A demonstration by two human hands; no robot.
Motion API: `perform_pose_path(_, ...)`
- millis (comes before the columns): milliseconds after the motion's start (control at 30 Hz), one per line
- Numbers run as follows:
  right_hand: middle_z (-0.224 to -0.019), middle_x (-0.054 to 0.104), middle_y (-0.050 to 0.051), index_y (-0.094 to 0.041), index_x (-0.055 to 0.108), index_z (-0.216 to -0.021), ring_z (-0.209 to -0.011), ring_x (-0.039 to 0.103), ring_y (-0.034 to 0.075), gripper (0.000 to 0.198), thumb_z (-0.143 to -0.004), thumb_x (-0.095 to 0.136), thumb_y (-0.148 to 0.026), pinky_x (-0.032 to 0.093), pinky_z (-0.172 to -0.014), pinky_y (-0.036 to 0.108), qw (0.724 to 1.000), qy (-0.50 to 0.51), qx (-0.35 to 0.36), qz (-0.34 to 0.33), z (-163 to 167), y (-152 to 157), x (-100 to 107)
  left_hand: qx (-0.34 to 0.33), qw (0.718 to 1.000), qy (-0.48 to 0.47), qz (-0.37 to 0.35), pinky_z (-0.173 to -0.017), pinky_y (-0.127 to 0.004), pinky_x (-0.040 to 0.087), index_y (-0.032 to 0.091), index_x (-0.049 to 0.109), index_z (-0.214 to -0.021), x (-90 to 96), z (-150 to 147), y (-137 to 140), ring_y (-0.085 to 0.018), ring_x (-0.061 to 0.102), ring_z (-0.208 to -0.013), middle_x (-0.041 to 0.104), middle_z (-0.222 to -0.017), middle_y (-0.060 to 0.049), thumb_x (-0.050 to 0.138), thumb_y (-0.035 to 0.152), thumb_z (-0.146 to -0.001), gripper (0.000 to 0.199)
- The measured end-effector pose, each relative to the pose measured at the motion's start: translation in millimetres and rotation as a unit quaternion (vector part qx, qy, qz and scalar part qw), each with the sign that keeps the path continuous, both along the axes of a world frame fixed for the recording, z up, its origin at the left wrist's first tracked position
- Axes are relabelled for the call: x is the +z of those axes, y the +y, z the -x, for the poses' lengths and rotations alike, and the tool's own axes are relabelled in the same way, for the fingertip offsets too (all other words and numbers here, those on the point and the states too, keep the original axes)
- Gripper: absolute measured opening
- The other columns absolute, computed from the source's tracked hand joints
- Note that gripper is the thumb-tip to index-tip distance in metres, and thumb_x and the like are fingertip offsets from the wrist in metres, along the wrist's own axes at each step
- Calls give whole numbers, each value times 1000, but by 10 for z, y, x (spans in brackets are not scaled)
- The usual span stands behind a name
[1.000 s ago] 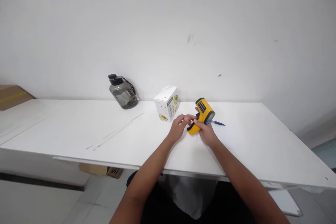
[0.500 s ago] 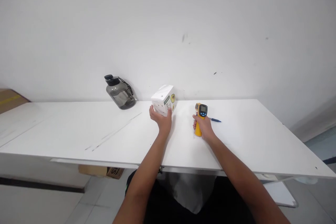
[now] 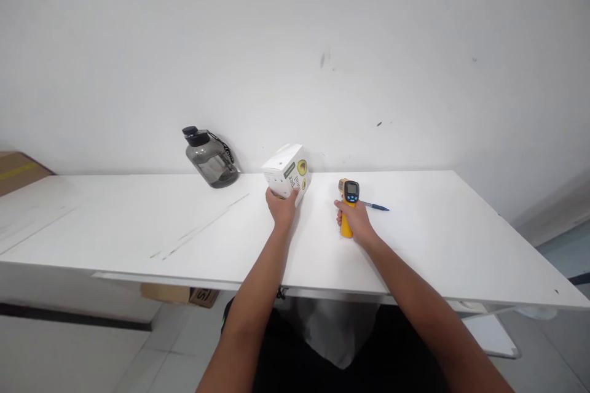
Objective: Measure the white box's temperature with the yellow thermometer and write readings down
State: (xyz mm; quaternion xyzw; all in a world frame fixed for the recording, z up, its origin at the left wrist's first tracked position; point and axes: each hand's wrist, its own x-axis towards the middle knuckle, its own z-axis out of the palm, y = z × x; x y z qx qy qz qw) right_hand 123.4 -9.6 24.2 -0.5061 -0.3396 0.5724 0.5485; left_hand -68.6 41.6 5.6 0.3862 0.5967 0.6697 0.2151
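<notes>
My left hand [image 3: 282,209] is closed round the lower near part of a white box [image 3: 286,175] printed with avocados and a green label. The box stands near the wall and leans a little. In my right hand [image 3: 359,220] is a yellow and black infrared thermometer [image 3: 351,191], gripped by its handle, its screen facing me. A blue pen [image 3: 377,206] lies on the table just right of the thermometer, its near end partly hidden behind my hand.
A grey bottle [image 3: 212,163] with a black cap and strap stands against the wall at left. The white table [image 3: 138,215] runs along the wall. A cardboard box [image 3: 21,172] is at the far left; another carton [image 3: 177,295] is under the table.
The box in my left hand has turned and tilted slightly, with my hand now lower on it. My right hand and the thermometer have shifted slightly left.
</notes>
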Motion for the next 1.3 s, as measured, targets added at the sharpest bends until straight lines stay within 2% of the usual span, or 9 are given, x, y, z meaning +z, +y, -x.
perform_pose_path(133, -51, 53, -6, -20, 51, -92, -46, 49, 12, 40, -64, 72, -37, 44, -46, 24, 1000, 6, 8, -22, 5, -21, 38, -18, 1000, 5, 9, -86, -39, 51, 20, 51, -110, 85, -24, -48, -22, 59, -101, 60, -112, -9, 81, 38, -62, 59)
perform_pose_path(300, -54, 52, -4, -19, 51, -81, -50, 50, 13, 35, -65, 72, -42, 45, -52, 28, 992, -51, 5, -113, 4, -85, 71, -95, 993, -15, -67, -88, -36, 51, 20, 51, -114, 241, -147, -165, -22, 60, -106, 61, -114, -9, 77, 37, -70, 53)
perform_pose_path(433, -60, 54, -1, -19, 53, -72, -56, 50, 14, 34, -63, 73, -46, 45, -58, 30, 973, -144, 28, -177, 6, -162, 65, -163, 980, -4, -112, -92, -34, 50, 24, 48, -125, 344, -214, -254, -21, 58, -111, 59, -122, -8, 71, 37, -77, 54)
perform_pose_path(567, -64, 54, -2, -19, 56, -75, -60, 48, 13, 30, -66, 71, -44, 44, -61, 29, 949, -208, 75, -225, 31, -204, 32, -188, 975, -1, -122, -97, -36, 47, 25, 45, -133, 335, -224, -269, -23, 55, -117, 55, -131, -8, 63, 44, -82, 58)
perform_pose_path(733, -64, 54, -2, -18, 59, -85, -60, 49, 14, 32, -69, 69, -43, 44, -62, 30, 949, -205, 110, -211, 72, -194, -11, -195, 975, 19, -109, -104, -39, 40, 23, 43, -137, 205, -245, -222, -24, 50, -124, 51, -136, -10, 61, 47, -83, 62)
perform_pose_path(900, -65, 56, -2, -17, 59, -98, -59, 51, 15, 39, -70, 68, -43, 46, -63, 32, 957, -182, 113, -197, 98, -187, -54, -183, 976, 51, -107, -107, -41, 37, 23, 37, -142, 123, -255, -207, -25, 45, -128, 46, -140, -10, 59, 48, -84, 67)
perform_pose_path(1300, -62, 55, -2, -18, 57, -90, -57, 52, 15, 33, -71, 67, -42, 46, -61, 31, 957, -190, 119, -184, 107, -206, -67, -166, 975, 88, -123, -109, -39, 34, 22, 33, -143, 83, -243, -221, -24, 42, -131, 44, -142, -11, 54, 51, -86, 67)
